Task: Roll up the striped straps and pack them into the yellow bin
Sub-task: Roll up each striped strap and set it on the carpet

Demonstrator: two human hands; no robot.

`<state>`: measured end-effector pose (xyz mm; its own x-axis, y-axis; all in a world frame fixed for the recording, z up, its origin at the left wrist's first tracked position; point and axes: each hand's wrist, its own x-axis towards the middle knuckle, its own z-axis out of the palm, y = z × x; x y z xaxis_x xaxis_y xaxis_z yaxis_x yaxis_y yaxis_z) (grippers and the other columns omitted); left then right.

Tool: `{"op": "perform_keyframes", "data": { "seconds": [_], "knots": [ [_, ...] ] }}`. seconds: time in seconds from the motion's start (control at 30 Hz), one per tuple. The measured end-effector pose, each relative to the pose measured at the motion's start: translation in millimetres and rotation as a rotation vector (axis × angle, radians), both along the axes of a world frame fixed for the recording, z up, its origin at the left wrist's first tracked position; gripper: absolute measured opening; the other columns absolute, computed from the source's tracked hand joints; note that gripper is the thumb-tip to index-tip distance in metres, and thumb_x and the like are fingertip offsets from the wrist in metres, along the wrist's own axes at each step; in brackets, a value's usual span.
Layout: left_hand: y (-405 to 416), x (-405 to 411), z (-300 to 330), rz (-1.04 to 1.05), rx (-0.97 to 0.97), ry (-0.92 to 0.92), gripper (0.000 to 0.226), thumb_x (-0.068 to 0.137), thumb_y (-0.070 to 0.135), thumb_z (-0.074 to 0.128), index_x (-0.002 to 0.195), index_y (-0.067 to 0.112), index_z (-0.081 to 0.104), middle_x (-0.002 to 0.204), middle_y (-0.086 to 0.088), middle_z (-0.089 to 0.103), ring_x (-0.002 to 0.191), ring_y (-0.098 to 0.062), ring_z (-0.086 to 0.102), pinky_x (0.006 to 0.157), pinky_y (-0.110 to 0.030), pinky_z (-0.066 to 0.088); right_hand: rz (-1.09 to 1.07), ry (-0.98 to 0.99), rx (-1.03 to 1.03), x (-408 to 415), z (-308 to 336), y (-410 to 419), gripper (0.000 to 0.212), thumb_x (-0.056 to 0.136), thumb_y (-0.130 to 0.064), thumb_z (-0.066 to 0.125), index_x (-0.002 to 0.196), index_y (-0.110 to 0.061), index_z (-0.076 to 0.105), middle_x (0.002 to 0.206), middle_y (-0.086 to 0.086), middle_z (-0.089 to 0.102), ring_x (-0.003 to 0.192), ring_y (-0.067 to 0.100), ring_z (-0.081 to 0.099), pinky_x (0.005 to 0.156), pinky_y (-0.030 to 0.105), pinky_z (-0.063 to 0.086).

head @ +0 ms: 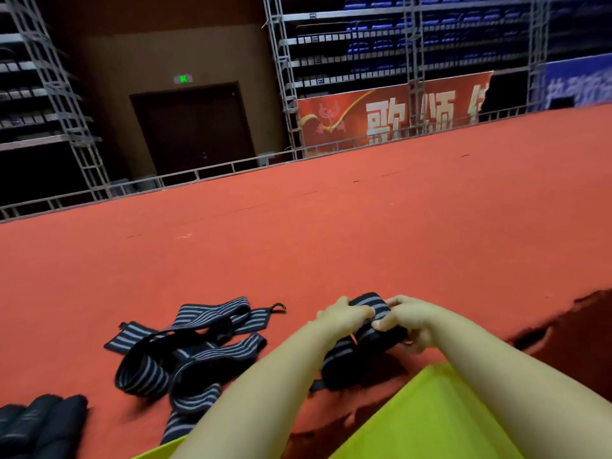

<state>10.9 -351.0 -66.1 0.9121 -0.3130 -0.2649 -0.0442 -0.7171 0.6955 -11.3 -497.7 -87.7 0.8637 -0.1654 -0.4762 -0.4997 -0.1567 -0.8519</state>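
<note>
Both hands hold one dark strap with grey stripes point(369, 321) just above the red carpet. My left hand point(344, 314) grips its left side, and my right hand point(409, 321) pinches its right side and rolled end. The strap's loose tail point(337, 362) trails down toward me between my forearms. A tangled pile of several more striped straps point(185, 352) lies on the carpet to the left. The yellow bin point(427, 422) sits at the bottom edge, partly under my right forearm; its inside is hidden.
Dark padded gloves point(39, 422) lie at the bottom left. The red carpet point(331, 233) stretches far ahead to a metal rail point(198, 172). A torn carpet edge point(563, 313) drops off at the right. Scaffolding and a red banner point(381, 114) stand beyond.
</note>
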Motion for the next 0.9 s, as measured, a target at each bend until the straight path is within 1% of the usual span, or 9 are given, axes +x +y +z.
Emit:
{"op": "perform_keyframes", "data": {
  "seconds": [0.03, 0.1, 0.27, 0.37, 0.43, 0.57, 0.63, 0.7, 0.9],
  "knots": [
    [-1.8, 2.4, -4.8, -0.005, 0.078, -0.012, 0.062, 0.088, 0.051, 0.056, 0.139, 0.019, 0.043, 0.146, -0.015, 0.043, 0.134, -0.037, 0.039, 0.106, -0.045, 0.036, 0.002, 0.028, 0.013, 3.1, -4.3, 0.3, 0.048, 0.082, -0.002, 0.068, 0.119, -0.025, 0.047, 0.103, 0.007, 0.056, 0.077, 0.020, 0.048, 0.064, 0.028, 0.034],
    [-5.1, 11.7, -17.4, -0.005, 0.196, -0.034, 0.067, 0.083, 0.061, 0.052, 0.138, 0.024, 0.042, 0.146, -0.014, 0.042, 0.135, -0.037, 0.034, 0.111, -0.053, 0.025, 0.017, 0.073, 0.018, 8.1, -13.5, -2.0, 0.046, 0.082, -0.001, 0.068, 0.115, -0.025, 0.047, 0.105, 0.007, 0.056, 0.080, 0.021, 0.050, 0.061, 0.028, 0.036],
    [-2.1, 12.5, -32.8, -0.149, 0.344, -0.220, 0.065, 0.087, 0.051, 0.054, 0.143, 0.026, 0.034, 0.140, -0.007, 0.047, 0.136, -0.028, 0.029, 0.107, -0.046, 0.022, -0.002, 0.135, -0.075, 16.2, -31.0, -5.1, 0.047, 0.080, -0.002, 0.071, 0.115, -0.025, 0.049, 0.110, 0.003, 0.057, 0.097, 0.023, 0.051, 0.063, 0.029, 0.041],
    [4.2, 16.1, -42.3, -0.256, 0.366, -0.318, 0.062, 0.088, 0.048, 0.056, 0.143, 0.029, 0.035, 0.142, -0.001, 0.044, 0.135, -0.027, 0.030, 0.104, -0.045, 0.025, 0.039, 0.140, -0.120, 14.2, -34.1, -2.9, 0.042, 0.083, -0.006, 0.069, 0.115, -0.024, 0.049, 0.103, 0.002, 0.056, 0.090, 0.019, 0.052, 0.064, 0.030, 0.042],
    [8.9, 16.9, -45.1, -0.286, 0.390, -0.361, 0.060, 0.088, 0.049, 0.056, 0.142, 0.032, 0.036, 0.144, 0.000, 0.039, 0.135, -0.026, 0.029, 0.105, -0.045, 0.024, 0.098, 0.108, -0.211, 13.9, -32.6, -2.6, 0.042, 0.086, -0.012, 0.068, 0.122, -0.020, 0.047, 0.104, 0.005, 0.057, 0.087, 0.021, 0.054, 0.069, 0.031, 0.045],
    [17.6, 13.6, -45.5, -0.333, 0.445, -0.384, 0.057, 0.089, 0.047, 0.058, 0.142, 0.038, 0.039, 0.152, 0.000, 0.029, 0.140, -0.026, 0.020, 0.109, -0.046, 0.018, 0.237, 0.081, -0.586, 8.4, -24.1, -3.6, 0.070, 0.086, -0.039, 0.067, 0.144, -0.019, 0.034, 0.140, 0.008, 0.048, 0.124, 0.025, 0.050, 0.100, 0.032, 0.044],
    [24.8, 8.9, -42.2, -0.338, 0.477, -0.379, 0.054, 0.089, 0.046, 0.058, 0.140, 0.038, 0.042, 0.156, -0.002, 0.023, 0.143, -0.027, 0.015, 0.112, -0.048, 0.014, 0.217, 0.042, -0.789, 1.1, -20.4, -0.9, 0.075, 0.083, -0.052, 0.065, 0.145, -0.025, 0.033, 0.144, 0.010, 0.041, 0.130, 0.027, 0.044, 0.104, 0.032, 0.040],
    [37.6, 2.6, -35.1, -0.330, 0.501, -0.380, 0.050, 0.090, 0.046, 0.057, 0.138, 0.037, 0.046, 0.158, -0.003, 0.021, 0.144, -0.027, 0.013, 0.113, -0.049, 0.013, 0.152, -0.037, -0.929, -7.0, -15.9, 6.3, 0.072, 0.080, -0.057, 0.064, 0.141, -0.032, 0.036, 0.140, 0.010, 0.037, 0.131, 0.030, 0.040, 0.106, 0.041, 0.038],
    [115.7, -18.0, -9.9, -0.230, 0.549, -0.424, 0.050, 0.091, 0.043, 0.056, 0.138, 0.031, 0.046, 0.151, 0.000, 0.032, 0.141, -0.025, 0.022, 0.110, -0.045, 0.022, 0.122, -0.253, -0.992, -21.7, 17.8, 43.7, 0.062, 0.084, -0.055, 0.060, 0.138, -0.031, 0.040, 0.135, 0.008, 0.039, 0.128, 0.030, 0.042, 0.101, 0.047, 0.038]
  ]
}}
